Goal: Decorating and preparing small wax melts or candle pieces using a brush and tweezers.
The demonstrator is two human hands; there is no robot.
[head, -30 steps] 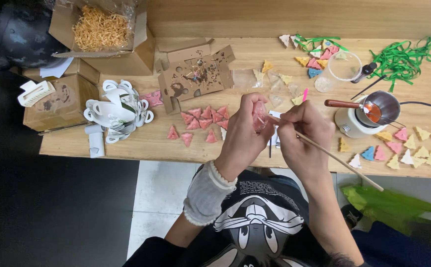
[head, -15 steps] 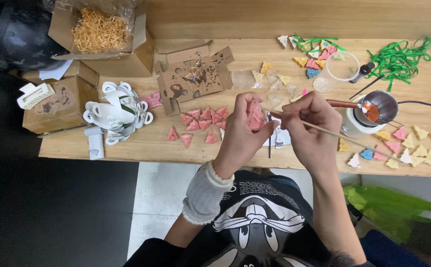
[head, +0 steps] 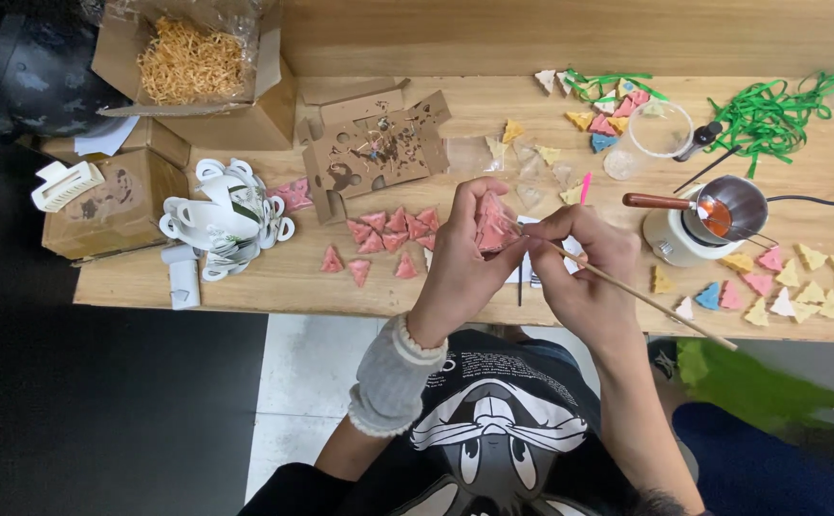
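Left hand (head: 460,263) fingers clamped on pink triangle (head: 489,225), held over the table (head: 283,277) front edge, mid. Right hand (head: 584,268) fingers pinched on stick (head: 646,301), tip at triangle. Best: steady grip, light tip pressure.

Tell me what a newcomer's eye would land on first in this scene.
First the two hands at the table's front edge: the left hand holds a pink triangular piece while the right hand touches a thin wooden stick to it. Next, the loose pink triangles to their left, and the small pot of orange liquid to the right. Bright green ribbons lie at the far right.
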